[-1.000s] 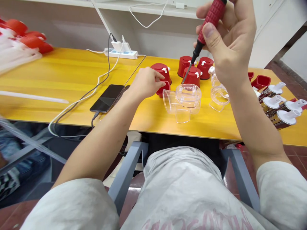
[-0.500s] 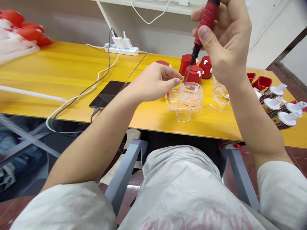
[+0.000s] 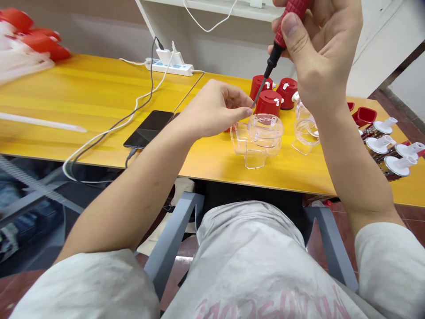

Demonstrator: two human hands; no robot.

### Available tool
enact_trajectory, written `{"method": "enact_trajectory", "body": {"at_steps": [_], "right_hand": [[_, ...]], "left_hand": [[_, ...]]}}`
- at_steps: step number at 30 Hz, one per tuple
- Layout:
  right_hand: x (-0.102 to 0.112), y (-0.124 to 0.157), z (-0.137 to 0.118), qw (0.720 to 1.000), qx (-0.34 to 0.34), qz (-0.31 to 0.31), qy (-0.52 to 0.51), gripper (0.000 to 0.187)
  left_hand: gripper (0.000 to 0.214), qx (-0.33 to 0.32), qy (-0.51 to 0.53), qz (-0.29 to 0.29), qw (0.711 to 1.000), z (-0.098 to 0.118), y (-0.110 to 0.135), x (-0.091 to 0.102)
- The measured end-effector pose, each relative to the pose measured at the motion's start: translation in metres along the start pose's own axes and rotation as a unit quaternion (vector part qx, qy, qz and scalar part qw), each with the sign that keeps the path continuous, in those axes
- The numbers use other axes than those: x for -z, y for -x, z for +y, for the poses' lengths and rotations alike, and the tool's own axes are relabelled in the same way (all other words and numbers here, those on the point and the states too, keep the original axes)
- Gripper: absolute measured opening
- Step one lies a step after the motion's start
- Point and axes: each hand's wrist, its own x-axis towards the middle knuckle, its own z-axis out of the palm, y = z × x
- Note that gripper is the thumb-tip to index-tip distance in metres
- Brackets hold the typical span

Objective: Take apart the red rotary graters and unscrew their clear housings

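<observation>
My right hand [image 3: 323, 53] is wrapped round the red handle of a screwdriver [image 3: 275, 55], whose shaft slants down and to the left. Its tip is at the fingertips of my left hand [image 3: 214, 110]. There the thumb and forefinger come together in a pinch; anything small between them is too hidden to name. Just below the tip, a clear plastic housing [image 3: 264, 141] with a round opening on top stands on the table, apart from the tip. Right behind it is an upturned red cup-shaped part [image 3: 268, 103].
More red cup-shaped parts [image 3: 287, 91] and another clear plastic piece [image 3: 305, 133] are behind and right. Perforated metal cylinders with white caps [image 3: 400, 164] stand at the right edge. A phone [image 3: 149, 129], cables and a power strip [image 3: 169, 67] lie left on the yellow table [image 3: 212, 164].
The screwdriver tip has lifted from the rim of the clear housing and moved slightly up to my left fingertips. My right hand has risen a little, and my left thumb and forefinger have closed together.
</observation>
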Motion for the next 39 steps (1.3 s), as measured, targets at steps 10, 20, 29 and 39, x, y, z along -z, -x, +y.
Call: {"method": "enact_trajectory", "body": {"at_steps": [10, 20, 29, 39], "right_hand": [[0.000, -0.008, 0.003, 0.994, 0.049, 0.073, -0.066, 0.030], [0.036, 0.005, -0.040, 0.998, -0.052, 0.025, 0.039, 0.028], [0.042, 0.012, -0.052, 0.992, -0.024, -0.065, 0.109, 0.033], [0.028, 0.019, -0.057, 0.986, -0.069, -0.042, 0.144, 0.039]], "left_hand": [[0.005, 0.023, -0.119, 0.086, 0.989, -0.045, -0.028, 0.010], [0.042, 0.034, -0.184, 0.039, 0.982, -0.027, -0.023, 0.012], [0.075, -0.072, -0.238, -0.159, 0.955, 0.044, -0.014, 0.001], [0.049, -0.051, -0.183, -0.161, 0.968, 0.041, -0.023, -0.002]]}}
